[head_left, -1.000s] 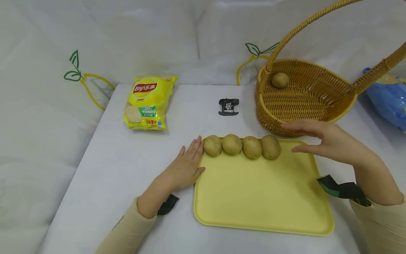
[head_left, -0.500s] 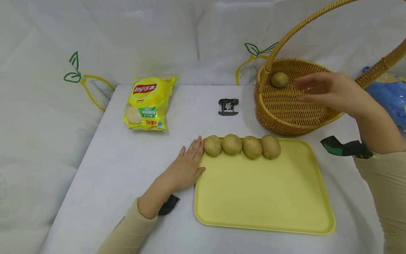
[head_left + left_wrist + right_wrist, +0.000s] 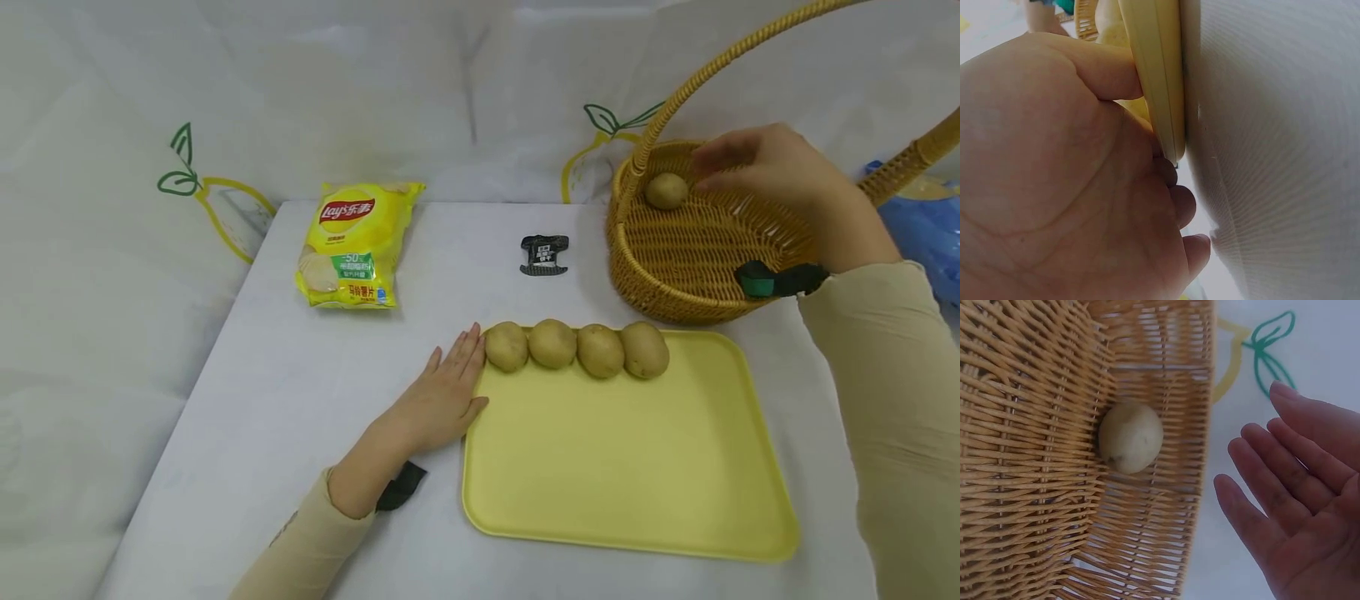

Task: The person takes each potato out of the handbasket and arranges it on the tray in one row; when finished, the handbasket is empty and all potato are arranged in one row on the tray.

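Note:
Over the wicker basket (image 3: 675, 292), my right hand (image 3: 780, 171) reaches in from the right with fingers spread and holding nothing. A single potato (image 3: 667, 191) lies inside against the basket's left wall; in the right wrist view this potato (image 3: 1130, 437) is apart from my right hand (image 3: 1304, 494). My left hand (image 3: 438, 400) rests along the left edge of the yellow tray (image 3: 630, 467), its fingers straight. In the left wrist view the thumb of my left hand (image 3: 1079, 169) touches the tray rim (image 3: 1157, 69). Several potatoes (image 3: 552, 343) line the tray's far edge.
A yellow bag of chips (image 3: 356, 246) lies at the back left. Between it and the basket is a small black packet (image 3: 543, 255). The basket's tall handle (image 3: 690, 83) arches beside my right arm. A blue bag (image 3: 918, 233) stands at the far right.
My right hand has moved up and away from the tray's right side to over the basket, nearing the potato inside. My left hand and the potatoes on the tray stay put.

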### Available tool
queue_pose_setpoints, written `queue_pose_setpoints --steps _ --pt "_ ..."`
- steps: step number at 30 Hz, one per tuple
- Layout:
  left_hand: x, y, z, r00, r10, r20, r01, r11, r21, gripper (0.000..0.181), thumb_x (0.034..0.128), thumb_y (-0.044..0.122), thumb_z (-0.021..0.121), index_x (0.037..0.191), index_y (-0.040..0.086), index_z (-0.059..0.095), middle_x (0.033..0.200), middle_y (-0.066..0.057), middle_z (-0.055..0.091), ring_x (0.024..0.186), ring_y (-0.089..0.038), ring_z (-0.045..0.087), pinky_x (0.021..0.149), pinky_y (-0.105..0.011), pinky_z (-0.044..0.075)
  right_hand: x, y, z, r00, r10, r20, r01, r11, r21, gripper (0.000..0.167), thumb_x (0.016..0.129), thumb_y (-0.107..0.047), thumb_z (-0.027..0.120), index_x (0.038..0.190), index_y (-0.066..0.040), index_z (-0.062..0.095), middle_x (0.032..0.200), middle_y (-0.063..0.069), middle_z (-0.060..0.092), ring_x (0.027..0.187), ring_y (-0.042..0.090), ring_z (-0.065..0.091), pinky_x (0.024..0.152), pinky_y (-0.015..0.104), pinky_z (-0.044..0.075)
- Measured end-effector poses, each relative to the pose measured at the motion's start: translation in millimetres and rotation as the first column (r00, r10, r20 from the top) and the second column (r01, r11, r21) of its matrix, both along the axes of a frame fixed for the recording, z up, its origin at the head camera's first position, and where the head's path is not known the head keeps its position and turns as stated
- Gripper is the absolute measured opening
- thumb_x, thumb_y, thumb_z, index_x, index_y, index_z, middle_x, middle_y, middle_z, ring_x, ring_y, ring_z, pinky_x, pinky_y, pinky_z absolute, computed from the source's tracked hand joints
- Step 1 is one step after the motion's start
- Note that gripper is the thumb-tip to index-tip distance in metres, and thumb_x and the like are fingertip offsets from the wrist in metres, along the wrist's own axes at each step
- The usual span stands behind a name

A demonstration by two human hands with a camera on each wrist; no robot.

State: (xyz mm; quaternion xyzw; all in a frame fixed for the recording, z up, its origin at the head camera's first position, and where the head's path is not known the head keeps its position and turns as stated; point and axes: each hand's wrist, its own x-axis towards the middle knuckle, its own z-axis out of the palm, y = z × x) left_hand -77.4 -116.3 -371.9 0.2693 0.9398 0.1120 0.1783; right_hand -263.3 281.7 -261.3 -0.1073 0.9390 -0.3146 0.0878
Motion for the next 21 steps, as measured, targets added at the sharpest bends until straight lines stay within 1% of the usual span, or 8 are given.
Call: queue_pose_setpoints --steps 2,6,9,12,15,17,19,21 --pt "0.3 0.6 -0.4 1.0 0.0 -0.003 0.0 1.0 -0.003 0.07 0.1008 0.03 0.042 0.149 -0.003 0.004 0.156 -0.014 -0.01 0.143 -0.025 -0.004 0.113 -0.049 0.007 -7.8 2.1 -2.6 0.999 -0.012 0.032 0.013 0.999 -0.031 0.053 0.089 -0.032 0.065 0.133 -0.006 0.053 0.094 -0.027 0.061 0.086 -0.01 0.052 0.093 0.023 0.037" --pt "0.3 2.0 -1.5 1.0 -0.003 -0.006 0.003 1.0 -0.002 0.07 0.1006 0.03 0.043 0.149 -0.003 0.005 0.156 -0.014 -0.008 0.143 -0.026 -0.004 0.113 -0.05 0.008 -19.6 7.8 -10.9 0.996 -0.033 0.079 0.041 0.995 -0.096 0.049 0.088 -0.03 0.067 0.131 -0.007 0.055 0.092 -0.028 0.061 0.083 -0.01 0.055 0.085 0.012 0.038" --pt "0.2 2.6 -2.0 1.0 -0.011 -0.011 0.011 1.0 -0.002 0.07 0.1005 0.03 0.043 0.149 -0.004 0.005 0.156 -0.015 -0.008 0.143 -0.026 -0.004 0.112 -0.05 0.009 -25.6 12.8 -19.4 0.995 -0.042 0.093 0.052 0.992 -0.114 0.045 0.088 -0.028 0.067 0.128 -0.01 0.058 0.091 -0.028 0.06 0.084 -0.01 0.053 0.085 0.012 0.038" --pt "0.2 3.0 -2.7 1.0 -0.018 -0.016 0.018 1.0 -0.003 0.07 0.1006 0.03 0.043 0.149 -0.004 0.004 0.156 -0.015 -0.008 0.143 -0.026 -0.004 0.112 -0.05 0.009 -29.5 17.4 -27.5 0.992 -0.045 0.114 0.056 0.994 -0.091 0.047 0.089 -0.031 0.066 0.13 -0.012 0.057 0.092 -0.03 0.058 0.085 -0.011 0.049 0.1 0.028 0.035" --pt "0.1 3.5 -3.6 1.0 -0.02 -0.018 0.02 1.0 0.002 0.07 0.1006 0.03 0.043 0.149 -0.004 0.004 0.156 -0.015 -0.007 0.143 -0.026 -0.003 0.112 -0.05 0.009 -32.1 19.7 -35.0 0.989 -0.06 0.138 0.069 0.995 -0.065 0.053 0.09 -0.034 0.064 0.136 -0.01 0.052 0.094 -0.03 0.058 0.086 -0.01 0.048 0.104 0.049 0.03" --pt "0.2 3.9 -3.9 1.0 -0.022 -0.016 0.022 1.0 0.001 0.071 0.1006 0.03 0.043 0.149 -0.004 0.004 0.156 -0.015 -0.007 0.143 -0.026 -0.004 0.112 -0.05 0.009 -33.1 19.5 -39.5 0.985 -0.073 0.154 0.082 0.995 -0.059 0.057 0.091 -0.034 0.063 0.139 -0.008 0.047 0.104 -0.023 0.06 0.096 0.0 0.053 0.104 0.051 0.03" --pt "0.3 4.5 -3.9 1.0 -0.025 -0.015 0.025 1.0 -0.002 0.071 0.1007 0.03 0.042 0.149 -0.003 0.004 0.156 -0.015 -0.008 0.143 -0.026 -0.004 0.112 -0.05 0.009 -33.9 18.1 -42.9 0.982 -0.08 0.172 0.089 0.995 -0.044 0.063 0.091 -0.034 0.062 0.143 -0.006 0.041 0.122 -0.006 0.06 0.112 0.018 0.052 0.103 0.054 0.03" --pt "0.5 4.9 -3.7 0.999 -0.027 -0.019 0.027 1.0 -0.003 0.07 0.1007 0.031 0.042 0.149 -0.003 0.004 0.156 -0.015 -0.007 0.143 -0.026 -0.004 0.112 -0.05 0.009 -34.5 16.6 -44.8 0.981 -0.073 0.182 0.077 0.997 -0.01 0.067 0.092 -0.034 0.06 0.145 -0.003 0.034 0.139 0.013 0.047 0.125 0.037 0.04 0.103 0.06 0.026"
